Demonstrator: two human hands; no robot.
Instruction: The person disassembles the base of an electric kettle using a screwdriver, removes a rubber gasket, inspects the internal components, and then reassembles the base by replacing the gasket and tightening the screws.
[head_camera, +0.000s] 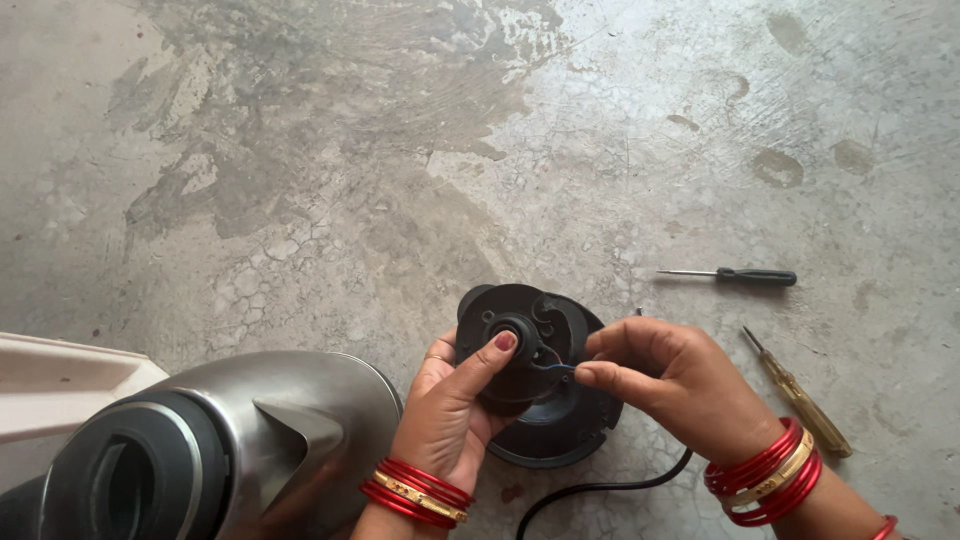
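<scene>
Across the frame spreads cracked, stained concrete floor (330, 150); lower centre, the left hand (445, 415) grips a round black plastic base (540, 400), the right hand (665, 375) pinching its thin wire (558, 367)

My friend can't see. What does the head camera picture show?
Two hands hold a round black kettle base over a concrete floor: the left hand grips it, and the right hand pinches a thin wire at its middle. A steel kettle lies at left; two screwdrivers lie at right.
</scene>
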